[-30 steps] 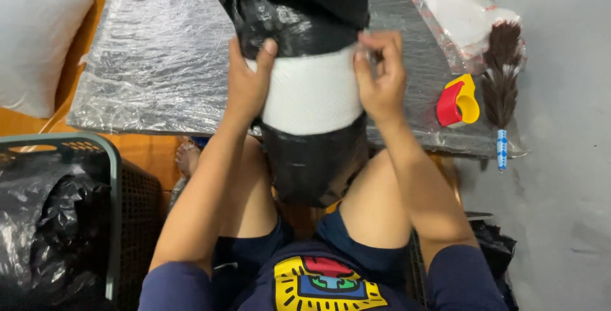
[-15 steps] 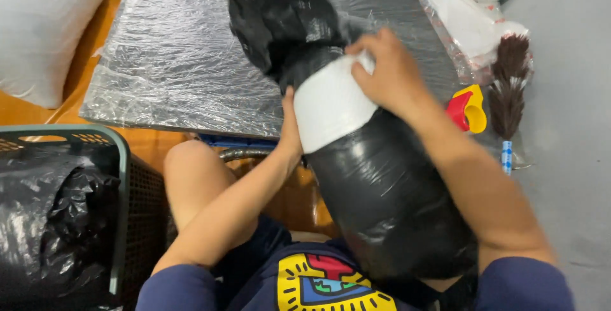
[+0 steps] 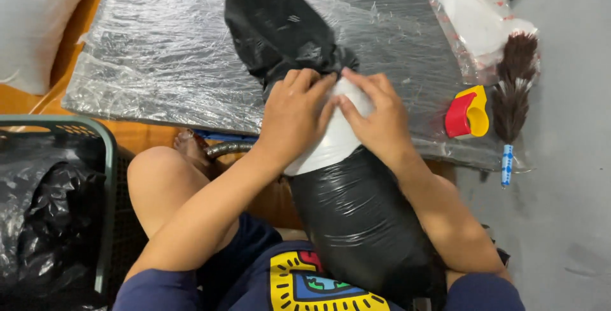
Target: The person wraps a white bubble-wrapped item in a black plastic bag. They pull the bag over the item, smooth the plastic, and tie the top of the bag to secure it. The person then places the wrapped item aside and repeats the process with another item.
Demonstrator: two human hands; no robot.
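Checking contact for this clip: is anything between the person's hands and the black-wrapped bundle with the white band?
Nothing visible. The left hand and right hand both lie directly on the white band of the black-wrapped bundle, fingertips meeting at its upper edge. The red and yellow tape dispenser and feather duster lie off to the right.

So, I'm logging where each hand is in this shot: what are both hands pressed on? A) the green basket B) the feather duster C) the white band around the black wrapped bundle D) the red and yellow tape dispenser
C: the left hand and right hand both lie on the white band around the black wrapped bundle, fingertips meeting at its upper edge.
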